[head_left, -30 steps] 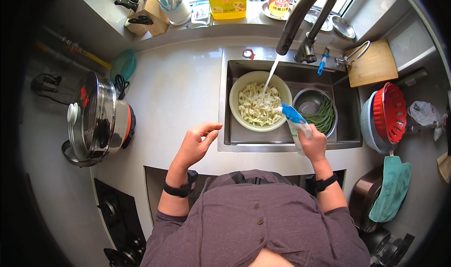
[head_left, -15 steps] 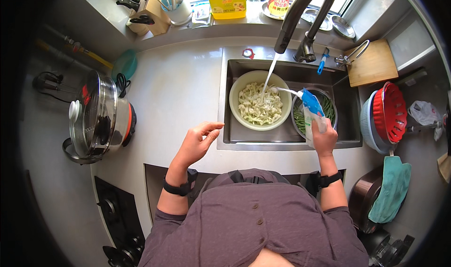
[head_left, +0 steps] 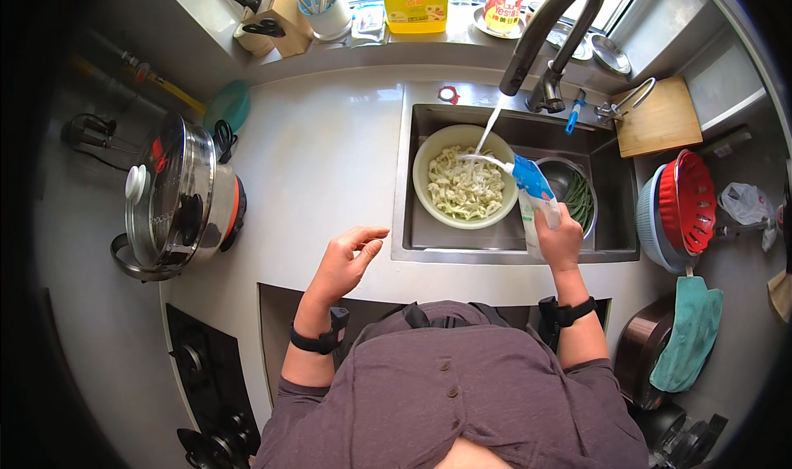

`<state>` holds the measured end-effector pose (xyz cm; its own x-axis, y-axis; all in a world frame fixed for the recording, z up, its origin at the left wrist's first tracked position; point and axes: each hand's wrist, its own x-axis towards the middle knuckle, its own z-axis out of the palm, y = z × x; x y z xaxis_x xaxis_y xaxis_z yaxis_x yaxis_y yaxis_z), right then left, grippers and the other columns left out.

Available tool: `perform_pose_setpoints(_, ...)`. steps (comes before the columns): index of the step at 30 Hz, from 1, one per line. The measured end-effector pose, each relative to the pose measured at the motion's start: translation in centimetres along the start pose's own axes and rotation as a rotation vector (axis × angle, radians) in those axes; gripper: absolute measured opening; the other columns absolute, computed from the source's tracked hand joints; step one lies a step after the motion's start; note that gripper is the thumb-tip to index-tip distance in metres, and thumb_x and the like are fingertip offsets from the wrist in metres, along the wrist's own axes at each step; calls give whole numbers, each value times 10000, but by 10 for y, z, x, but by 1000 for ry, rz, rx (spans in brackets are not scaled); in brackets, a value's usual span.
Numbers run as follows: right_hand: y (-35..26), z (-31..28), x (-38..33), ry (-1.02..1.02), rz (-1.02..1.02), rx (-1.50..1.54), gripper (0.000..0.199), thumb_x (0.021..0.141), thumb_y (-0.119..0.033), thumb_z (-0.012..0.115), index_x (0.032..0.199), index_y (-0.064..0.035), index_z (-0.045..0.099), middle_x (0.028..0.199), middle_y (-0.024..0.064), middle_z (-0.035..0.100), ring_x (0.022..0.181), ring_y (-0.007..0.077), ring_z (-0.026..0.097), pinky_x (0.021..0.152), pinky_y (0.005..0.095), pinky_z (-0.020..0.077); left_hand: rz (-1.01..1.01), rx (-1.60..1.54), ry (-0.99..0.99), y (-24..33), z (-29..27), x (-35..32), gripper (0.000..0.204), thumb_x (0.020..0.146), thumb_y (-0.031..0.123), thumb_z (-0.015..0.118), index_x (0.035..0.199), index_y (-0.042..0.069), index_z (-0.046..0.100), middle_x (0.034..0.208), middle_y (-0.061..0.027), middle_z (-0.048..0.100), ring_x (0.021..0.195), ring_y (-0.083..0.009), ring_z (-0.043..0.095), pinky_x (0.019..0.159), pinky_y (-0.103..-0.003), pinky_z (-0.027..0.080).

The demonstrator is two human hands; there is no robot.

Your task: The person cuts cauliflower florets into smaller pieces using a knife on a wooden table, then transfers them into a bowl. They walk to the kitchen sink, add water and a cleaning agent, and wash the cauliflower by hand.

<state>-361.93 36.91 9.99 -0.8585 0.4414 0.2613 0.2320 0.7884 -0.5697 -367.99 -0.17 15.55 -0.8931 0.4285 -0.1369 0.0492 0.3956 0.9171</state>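
Near two bowls [head_left: 423,193] in one sink [head_left: 429,236], the right hand [head_left: 560,242] holds one pouch [head_left: 534,190].

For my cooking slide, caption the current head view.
Right hand holds a blue-and-white pouch tilted toward a bowl of pale cut vegetables as water from the faucet runs in.

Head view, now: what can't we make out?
Head view: lower-left part of the round metal bowl of green beans, behind the blue-and-white plastic pouch and bare right hand.
Head view: bottom of the cream round bowl, under pale vegetable pieces.
Head view: inside of the silver steel pot, behind its reflective glass lid.
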Motion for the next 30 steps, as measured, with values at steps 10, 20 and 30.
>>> perform_pose_setpoints(10, 2, -21, -38, 57, 71, -145, 224, 801, -290, 681, 866, -82, 627, 729, 191, 654, 698, 405, 630, 627, 468, 503, -32, -36, 5, -29, -26, -21, 218, 934, 113, 581, 1108, 9, 661, 1021, -122, 691, 906, -188, 639, 769, -297, 500)
perform_pose_setpoints(20, -18, -17, -57, 65, 162, -209, 257, 804, -307, 674, 863, -64, 616, 735, 203, 654, 711, 411, 633, 632, 476, 500, -42, -32, -105, -50, -44, -31, 226, 937, 109, 575, 1121, 0, 649, 1041, -119, 682, 924, -191, 640, 794, -301, 503)
perform_pose_setpoints(30, -34, 0, -58, 93, 95, -120, 253, 792, -311, 670, 835, -71, 601, 727, 196, 652, 699, 414, 629, 625, 471, 504, -42, -43, -34, -51, -54, -59, 219, 934, 116, 575, 1112, 19, 657, 1029, -116, 684, 898, -194, 639, 750, -296, 504)
